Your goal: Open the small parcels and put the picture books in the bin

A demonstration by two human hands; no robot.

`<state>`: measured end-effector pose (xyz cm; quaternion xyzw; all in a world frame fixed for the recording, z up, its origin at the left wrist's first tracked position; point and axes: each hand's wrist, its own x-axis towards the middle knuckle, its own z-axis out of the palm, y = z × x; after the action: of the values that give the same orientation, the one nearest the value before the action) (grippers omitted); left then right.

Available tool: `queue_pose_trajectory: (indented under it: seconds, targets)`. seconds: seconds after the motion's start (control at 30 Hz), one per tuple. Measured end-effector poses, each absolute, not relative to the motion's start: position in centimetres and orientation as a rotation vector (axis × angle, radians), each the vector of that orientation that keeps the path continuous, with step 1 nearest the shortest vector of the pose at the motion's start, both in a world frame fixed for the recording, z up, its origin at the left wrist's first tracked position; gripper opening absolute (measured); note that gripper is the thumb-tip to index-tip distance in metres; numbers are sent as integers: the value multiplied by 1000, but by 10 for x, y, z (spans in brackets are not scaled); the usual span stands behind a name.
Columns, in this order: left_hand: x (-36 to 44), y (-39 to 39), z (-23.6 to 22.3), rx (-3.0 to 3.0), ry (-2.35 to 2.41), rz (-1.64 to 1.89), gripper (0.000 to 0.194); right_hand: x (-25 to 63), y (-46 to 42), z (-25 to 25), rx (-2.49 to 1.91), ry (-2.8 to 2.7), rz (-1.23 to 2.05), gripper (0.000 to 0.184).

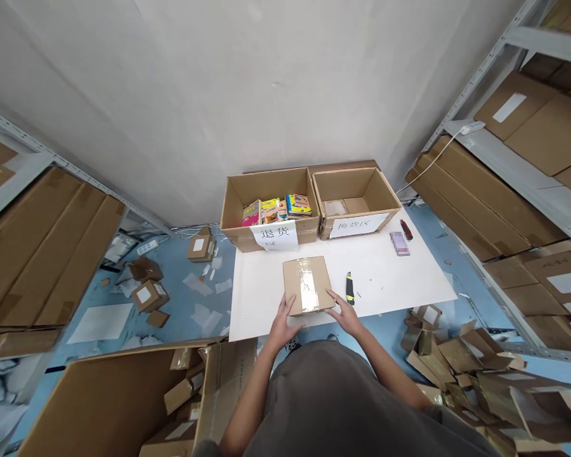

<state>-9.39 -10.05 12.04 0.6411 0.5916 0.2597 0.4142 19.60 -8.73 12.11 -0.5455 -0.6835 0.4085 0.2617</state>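
A small closed cardboard box [292, 279] with shiny clear tape down its middle is at the near edge of the white table [257, 285]. My left hand [282, 324] grips its left near corner, with the thumb turned toward the front side. On the opposite side, my right hand [345, 314] holds the right near corner between thumb and fingers. Just right of the box lies a black and yellow utility knife [349, 289]. The underside of the box is hidden, so I cannot tell whether it rests on the table.
Behind stand two open cartons with handwritten signs: the left carton [238, 240] holds colourful books [297, 204], the right carton [356, 184] a small pale packet. A red-black tool [406, 230] lies rightward. A large carton [109, 393] and discarded boxes [476, 355] flank me.
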Motion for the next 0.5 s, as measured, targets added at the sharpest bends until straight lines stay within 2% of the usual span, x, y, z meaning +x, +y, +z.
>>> queue_pose_trajectory:
  seconds: [0.1,0.2,0.27,0.33,0.4,0.5]
  targets:
    - [-91,-89,128,1564,1579,803,75,191,-57,139,-1521,-1875,1022,60]
    - [-88,-45,142,1414,1734,961,80,181,-6,164,-1708,-1868,850,58]
    - [-87,-9,145,1315,1858,984,76,168,32,171,-1846,-1829,751,59]
    - [-86,22,140,1255,1918,847,80,153,65,164,-1983,-1849,771,65]
    - [-84,42,126,1192,1864,676,92,140,85,145,-2061,-1879,856,70]
    - [-83,46,100,1126,1781,569,95,131,85,113,-1986,-1992,960,70]
